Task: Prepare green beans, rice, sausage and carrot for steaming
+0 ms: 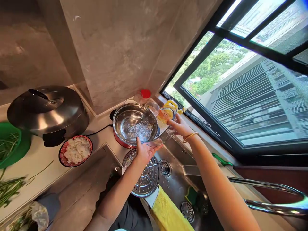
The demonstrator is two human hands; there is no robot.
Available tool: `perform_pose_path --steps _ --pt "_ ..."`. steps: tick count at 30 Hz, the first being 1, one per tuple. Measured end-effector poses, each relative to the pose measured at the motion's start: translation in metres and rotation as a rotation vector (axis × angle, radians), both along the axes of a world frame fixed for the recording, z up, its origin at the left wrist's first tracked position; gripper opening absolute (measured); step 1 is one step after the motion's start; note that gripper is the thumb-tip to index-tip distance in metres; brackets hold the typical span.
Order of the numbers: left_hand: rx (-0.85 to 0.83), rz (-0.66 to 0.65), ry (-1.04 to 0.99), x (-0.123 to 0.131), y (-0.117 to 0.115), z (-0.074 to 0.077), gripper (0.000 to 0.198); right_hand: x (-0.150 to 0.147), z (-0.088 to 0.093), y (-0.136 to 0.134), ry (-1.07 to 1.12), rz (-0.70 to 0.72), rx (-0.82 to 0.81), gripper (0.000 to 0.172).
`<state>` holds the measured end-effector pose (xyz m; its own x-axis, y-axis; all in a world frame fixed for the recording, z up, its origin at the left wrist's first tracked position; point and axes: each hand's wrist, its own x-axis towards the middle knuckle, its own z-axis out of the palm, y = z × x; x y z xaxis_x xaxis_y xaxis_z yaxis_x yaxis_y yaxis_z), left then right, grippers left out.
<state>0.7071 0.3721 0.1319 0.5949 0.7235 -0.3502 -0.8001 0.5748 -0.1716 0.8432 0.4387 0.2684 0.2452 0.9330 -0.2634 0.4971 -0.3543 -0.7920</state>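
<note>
A clear see-through container (166, 137), its exact kind hard to make out, is tilted over the right rim of a round steel pot (120, 128). Water splashes inside the pot, below the container's lower end. My right hand (180, 126) grips the container at its far right side, fingers curled round it. With thumb up and fingers stretched beneath, my left hand (146, 152) supports the lower end close to the pot's front rim. Under my left wrist lies a round steel steamer rack (149, 175) with punched holes, at the sink's edge.
The sink (174, 189) holds drains and a green-yellow sponge (192, 195); a yellow cloth (168, 210) hangs at its edge. A faucet (271, 184) juts in from the right. Left are a lidded pot (48, 112), a plate of pale food (78, 150) and a green basin (14, 147).
</note>
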Motion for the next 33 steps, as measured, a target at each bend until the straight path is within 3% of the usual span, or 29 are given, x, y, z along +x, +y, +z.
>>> perform_pose_path --steps 5,12,17,19,21,24,27,30,33 --pt "-0.001 0.069 -0.071 0.012 0.002 -0.004 0.076 -0.027 0.004 0.031 -0.354 0.116 0.119 0.082" --pt "0.061 0.117 0.047 0.033 0.002 -0.001 0.051 -0.067 -0.015 0.043 -0.465 0.329 0.302 0.101" --pt "0.160 0.078 0.163 0.021 0.002 0.012 0.059 -0.061 0.015 0.012 -0.459 0.262 0.289 0.100" --pt "0.186 0.042 0.223 0.006 -0.001 0.020 0.069 -0.040 0.024 -0.020 -0.357 0.182 0.288 0.095" --pt "0.205 -0.015 0.324 -0.012 -0.010 0.025 0.078 -0.017 0.019 -0.063 -0.142 0.069 0.275 0.095" --pt "0.323 -0.048 0.564 -0.037 -0.036 0.025 0.080 0.004 -0.016 -0.146 0.357 -0.195 0.169 0.099" --pt "0.475 -0.140 0.784 -0.050 -0.075 0.017 0.079 0.001 -0.058 -0.230 0.769 -0.455 0.099 0.102" --pt "0.529 -0.288 0.821 -0.044 -0.120 0.005 0.079 -0.007 -0.083 -0.307 0.929 -0.681 0.119 0.102" --pt "0.513 -0.473 0.758 -0.017 -0.170 -0.007 0.089 -0.002 -0.087 -0.382 0.957 -0.870 0.153 0.102"
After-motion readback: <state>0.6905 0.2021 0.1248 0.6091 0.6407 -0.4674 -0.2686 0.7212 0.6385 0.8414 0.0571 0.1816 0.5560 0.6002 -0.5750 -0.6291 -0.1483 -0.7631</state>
